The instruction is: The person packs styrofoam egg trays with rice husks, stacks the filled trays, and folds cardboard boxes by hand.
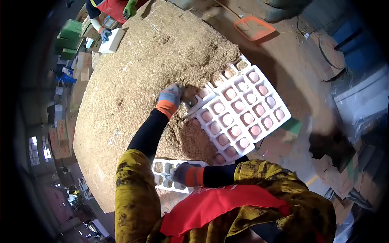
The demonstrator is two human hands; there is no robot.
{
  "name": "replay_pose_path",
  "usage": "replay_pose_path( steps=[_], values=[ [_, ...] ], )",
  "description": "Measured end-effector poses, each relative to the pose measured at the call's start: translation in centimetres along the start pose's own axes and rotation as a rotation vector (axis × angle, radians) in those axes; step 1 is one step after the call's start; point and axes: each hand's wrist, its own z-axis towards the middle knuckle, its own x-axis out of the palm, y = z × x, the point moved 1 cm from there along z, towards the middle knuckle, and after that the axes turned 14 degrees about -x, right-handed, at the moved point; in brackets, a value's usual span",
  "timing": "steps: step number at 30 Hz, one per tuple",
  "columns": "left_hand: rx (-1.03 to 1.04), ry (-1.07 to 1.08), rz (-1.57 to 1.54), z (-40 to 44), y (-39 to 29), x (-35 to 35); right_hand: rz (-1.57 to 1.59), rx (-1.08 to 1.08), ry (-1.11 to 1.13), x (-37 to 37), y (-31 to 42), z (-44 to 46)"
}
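Observation:
My left hand (170, 98), in a grey glove with an orange cuff, reaches into loose brown husk-like material (133, 77) at the edge of a large white foam tray (254, 139). Its fingers are curled, and what they hold, if anything, is hidden by shadow and husk. Pinkish eggs (248, 118) sit in the large tray's cells; husk partly covers the side by my left hand. Lower down, my right hand (187, 174), gloved alike, curls over a smaller white foam tray (160, 184) with several cells, gripping it. Its fingertips are partly hidden.
Across the heap, another person's gloved hand (105, 34) rests on a white foam box (111, 41); their other hand wears a green glove (129, 9). An orange shovel (254, 28) lies at upper right. Cardboard boxes (60, 137) stand at left, and flattened cardboard (330, 174) lies at right.

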Motion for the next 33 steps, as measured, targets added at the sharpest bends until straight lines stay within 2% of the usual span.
replay_pose_path(
  steps=[1,2,3,4,7,8,9,10,12,13,14,16,17,18,19,21,22,23,24,25,27,29,31,33],
  values=[
    [-0.066,0.033,-0.041,-0.4,-0.4,-1.3,0.055,-0.003,0.106,-3.5,1.1,0.1],
    [-0.063,-0.156,-0.247,0.1,0.5,-1.5,0.038,0.016,0.055,-0.3,0.3,0.2],
    [-0.085,-0.229,-0.349,1.2,1.2,-2.1,0.022,0.037,0.004,2.8,-0.5,0.4],
    [-0.092,-0.216,-0.476,3.0,2.1,-1.8,0.043,0.038,0.074,3.1,-0.7,0.7],
    [-0.108,-0.192,-0.861,10.9,5.4,0.8,0.064,-0.027,-0.099,4.5,-1.2,-0.2],
    [-0.197,-0.102,-1.1,12.9,5.3,1.5,0.028,0.089,0.228,2.7,-0.7,1.0],
    [-0.311,0.144,-1.454,13.7,4.3,1.3,0.053,0.088,0.286,0.8,-0.3,0.9],
    [-0.309,0.123,-1.471,16.1,4.0,3.6,0.079,0.088,0.344,-1.3,0.2,0.7],
    [-0.391,0.062,-1.055,15.6,-0.3,2.1,0.149,0.038,0.721,-6.6,1.3,1.7],
    [-0.422,-0.165,-0.839,13.1,-2.8,-0.6,0.152,0.152,0.535,-0.9,0.4,0.9],
    [-0.41,-0.277,-0.912,12.3,-4.2,-0.5,0.115,0.082,0.596,3.7,-0.8,0.1],
    [-0.396,-0.433,-1.02,10.2,-4.0,-0.8,0.093,-0.004,0.196,6.7,-1.1,-1.5],
    [-0.381,-0.471,-1.065,8.7,-3.2,-2.0,0.061,0.102,0.212,5.5,-0.9,-0.6],
    [-0.416,-0.525,-0.967,6.0,-1.4,-3.0,0.029,0.208,0.23,4.2,-0.7,0.3],
    [-0.452,-0.51,-0.992,3.6,1.5,-3.2,-0.022,0.11,0.185,-0.2,1.0,1.0],
    [-0.452,-0.476,-1.185,-2.6,9.1,-1.9,0.026,0.09,0.014,0.2,0.9,1.7],
    [-0.421,-0.597,-1.065,-7.3,12.1,-3.3,0.006,0.207,0.501,0.1,0.5,2.5],
    [-0.417,-0.583,-1.205,-9.9,18.1,0.6,-0.062,0.14,0.311,0.3,1.0,1.8],
    [-0.549,-0.483,-1.214,-14.0,22.0,1.4,-0.067,0.152,0.335,0.4,1.1,2.0],
    [-0.558,-0.614,-0.922,-16.8,28.1,6.4,-0.075,0.17,0.358,0.3,1.2,2.4],
    [-0.721,-0.409,-0.483,-22.2,33.2,7.9,0.094,0.245,0.25,-0.9,1.6,3.7],
    [-0.681,-0.309,-0.508,-23.1,36.3,9.0,0.159,0.351,0.408,-1.8,1.8,5.3],
    [-0.465,-0.385,-0.557,-21.1,40.8,14.8,0.105,0.317,0.359,-0.7,1.2,5.4],
    [-0.463,-0.303,-0.635,-19.9,41.8,16.8,0.028,0.277,0.319,-0.2,1.0,5.7]
  ],
)
